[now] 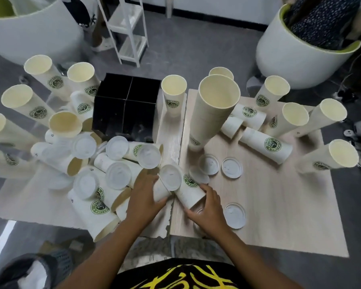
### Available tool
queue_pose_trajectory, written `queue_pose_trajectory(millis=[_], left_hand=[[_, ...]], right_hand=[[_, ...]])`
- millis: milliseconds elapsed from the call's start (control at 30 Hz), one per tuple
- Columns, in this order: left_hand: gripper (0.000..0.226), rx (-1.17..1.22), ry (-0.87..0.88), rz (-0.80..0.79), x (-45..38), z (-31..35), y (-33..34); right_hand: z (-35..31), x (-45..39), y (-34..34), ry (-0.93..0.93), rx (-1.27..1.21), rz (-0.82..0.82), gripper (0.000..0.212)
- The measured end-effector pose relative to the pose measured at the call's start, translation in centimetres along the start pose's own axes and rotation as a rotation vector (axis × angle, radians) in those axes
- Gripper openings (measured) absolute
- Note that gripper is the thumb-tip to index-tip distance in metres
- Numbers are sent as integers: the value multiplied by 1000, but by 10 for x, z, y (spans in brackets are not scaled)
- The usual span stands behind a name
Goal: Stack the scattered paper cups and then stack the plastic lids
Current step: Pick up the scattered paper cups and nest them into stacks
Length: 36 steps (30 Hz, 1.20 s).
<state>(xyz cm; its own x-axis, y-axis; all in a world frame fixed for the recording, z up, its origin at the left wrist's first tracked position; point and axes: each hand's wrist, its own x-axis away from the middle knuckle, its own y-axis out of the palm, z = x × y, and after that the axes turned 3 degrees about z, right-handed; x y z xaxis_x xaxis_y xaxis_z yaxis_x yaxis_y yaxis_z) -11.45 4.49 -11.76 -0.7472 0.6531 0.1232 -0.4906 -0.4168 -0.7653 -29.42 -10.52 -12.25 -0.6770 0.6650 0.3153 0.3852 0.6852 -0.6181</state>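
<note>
My right hand (206, 203) gripped the base end of a lidded cup (186, 189) lying on its side at the seam of the table (279, 215), fingers curled round it. My left hand (143, 197) held a second cup (159, 192) just left of that one, fingers wrapped round its side; the two cups touched. One loose lid (234, 215) lay just right of the lidded cup, nearer me. Three more lids (231, 167) lay flat just beyond it, two of them overlapping. To its left, lidded cups lay tumbled in a heap (104, 170). Beyond the lidded cup rose the tall stack of cups (213, 113), tilted, and left of that a black divided box (126, 105). Single open cups (327, 157) stood around the far left and right edges.
</note>
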Motion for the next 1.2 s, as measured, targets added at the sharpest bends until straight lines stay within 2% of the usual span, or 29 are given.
queue_pose_trajectory(millis=[100, 167, 300, 433, 567, 733, 800, 933, 1200], left_hand=[[38, 21, 9, -54, -12, 5, 0], [32, 7, 13, -111, -19, 4, 1], [45, 46, 34, -175, -22, -2, 4], [57, 207, 12, -95, -14, 9, -26], [51, 309, 47, -124, -4, 15, -61], [81, 361, 100, -79, 7, -1, -79], [85, 402, 130, -87, 9, 0, -87], [87, 479, 197, -66, 13, 18, -109], [98, 567, 271, 7, 1, 71, -163]], right_hand=[[-5, 8, -4, 36, -112, 76, 86], [-9, 13, -11, 52, -163, 139, 88], [-21, 25, -26, 38, -196, 234, 91], [-38, 34, -38, -40, -124, 319, 89], [-58, 43, -45, -120, -104, 369, 91], [-81, 54, -58, -195, -102, 434, 89], [-93, 58, -68, -208, -117, 448, 91], [-120, 63, -97, -250, -154, 488, 87], [-178, 60, -160, -454, -182, 580, 83]])
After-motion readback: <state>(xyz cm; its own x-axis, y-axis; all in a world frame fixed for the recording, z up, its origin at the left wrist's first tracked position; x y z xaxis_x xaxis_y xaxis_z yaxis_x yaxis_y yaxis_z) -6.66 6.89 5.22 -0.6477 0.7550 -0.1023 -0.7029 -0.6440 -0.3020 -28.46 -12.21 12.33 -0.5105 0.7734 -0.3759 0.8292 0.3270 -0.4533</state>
